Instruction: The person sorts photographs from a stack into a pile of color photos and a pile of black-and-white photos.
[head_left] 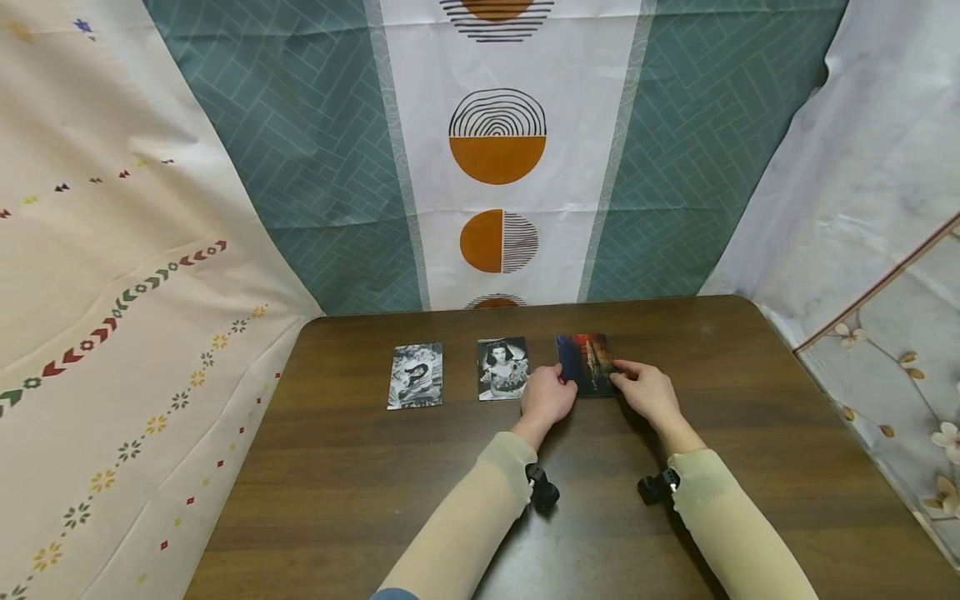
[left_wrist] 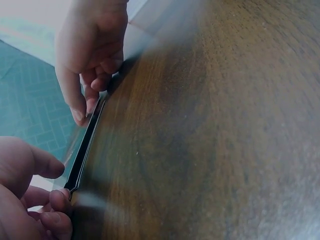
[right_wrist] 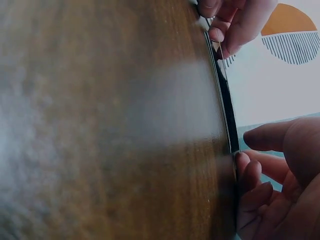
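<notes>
dark postcard (head_left: 586,363) lies flat between my hands, long axis pointing away; left hand (head_left: 548,396) and right hand (head_left: 647,392) pinch its side edges.

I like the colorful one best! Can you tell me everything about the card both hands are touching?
The colorful card is a thin, flat photo card, dark blue on its left and red-orange on its right, with a black edge. It lies on the brown wooden table, rightmost in a row of three. The left hand pinches its left edge, and the right hand its right edge.
</notes>
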